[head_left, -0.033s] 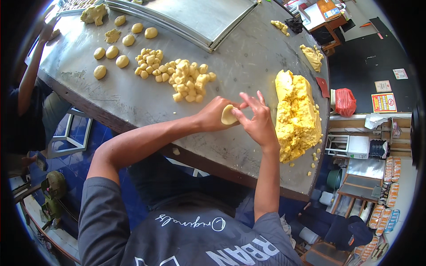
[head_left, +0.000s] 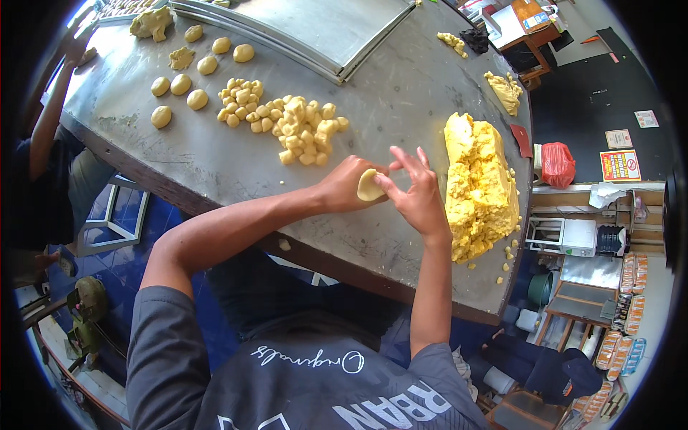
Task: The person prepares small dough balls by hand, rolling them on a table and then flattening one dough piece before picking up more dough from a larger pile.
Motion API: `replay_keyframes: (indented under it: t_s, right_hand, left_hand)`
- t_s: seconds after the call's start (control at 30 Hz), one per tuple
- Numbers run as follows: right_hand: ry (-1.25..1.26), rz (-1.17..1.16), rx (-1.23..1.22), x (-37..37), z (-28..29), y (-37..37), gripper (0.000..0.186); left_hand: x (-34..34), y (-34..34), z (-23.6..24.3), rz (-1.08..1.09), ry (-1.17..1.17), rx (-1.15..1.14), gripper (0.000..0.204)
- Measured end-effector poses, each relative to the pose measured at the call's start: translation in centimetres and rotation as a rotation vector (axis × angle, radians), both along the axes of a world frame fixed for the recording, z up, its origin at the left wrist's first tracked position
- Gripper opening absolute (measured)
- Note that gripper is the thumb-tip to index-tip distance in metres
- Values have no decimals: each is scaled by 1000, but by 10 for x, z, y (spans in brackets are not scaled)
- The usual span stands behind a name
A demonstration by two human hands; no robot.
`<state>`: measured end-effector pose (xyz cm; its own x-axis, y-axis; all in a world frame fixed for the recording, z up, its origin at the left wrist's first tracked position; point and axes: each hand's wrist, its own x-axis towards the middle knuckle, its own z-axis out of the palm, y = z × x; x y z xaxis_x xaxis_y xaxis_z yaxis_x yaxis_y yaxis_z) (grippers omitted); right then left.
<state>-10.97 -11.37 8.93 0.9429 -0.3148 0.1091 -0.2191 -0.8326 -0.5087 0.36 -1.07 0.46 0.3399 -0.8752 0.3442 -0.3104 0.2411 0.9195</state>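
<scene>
My left hand (head_left: 342,185) is closed around a flat, pale dough disc (head_left: 367,188) near the front of the metal table (head_left: 387,100). My right hand (head_left: 414,195) has its thumb against the disc's right edge, with its raised fingers spread. Beyond my hands lies a cluster of small dough pieces (head_left: 301,129); several round dough balls (head_left: 197,99) and a rough dough lump (head_left: 149,23) sit farther left. Right of my hands is a large, crumbly yellow dough mass (head_left: 476,190).
Metal trays (head_left: 287,32) rest at the back. A co-worker's arm (head_left: 50,118) reaches over the left edge. A red scraper (head_left: 521,140) lies at the right edge, near a red plastic bag (head_left: 557,163). Another person (head_left: 545,369) is low at the right.
The raised fingers of my right hand have shifted very slightly; everything else looks the same.
</scene>
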Motion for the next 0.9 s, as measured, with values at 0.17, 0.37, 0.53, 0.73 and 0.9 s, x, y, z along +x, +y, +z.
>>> replay_keyframes:
  t_s: [0.17, 0.37, 0.53, 0.73, 0.9]
  right_hand:
    - [-48, -106, 163, 1, -10, -8, 62]
    - [-59, -116, 409, 4, -26, -24, 72]
    - [-170, -91, 695, -1, -36, -31, 78]
    - [-132, -142, 728, -1, -41, -23, 85]
    - [-107, -219, 718, 2, -41, -14, 81]
  left_hand:
    - [0, -1, 3, -11, 9, 29, 18]
    - [-5, -6, -12, 157, -37, -177, 21]
    - [-1, -8, 1, -21, 93, 8, 19]
    - [1, -4, 4, -21, 79, 48, 21]
    - [1, -2, 0, 27, 9, 25, 22]
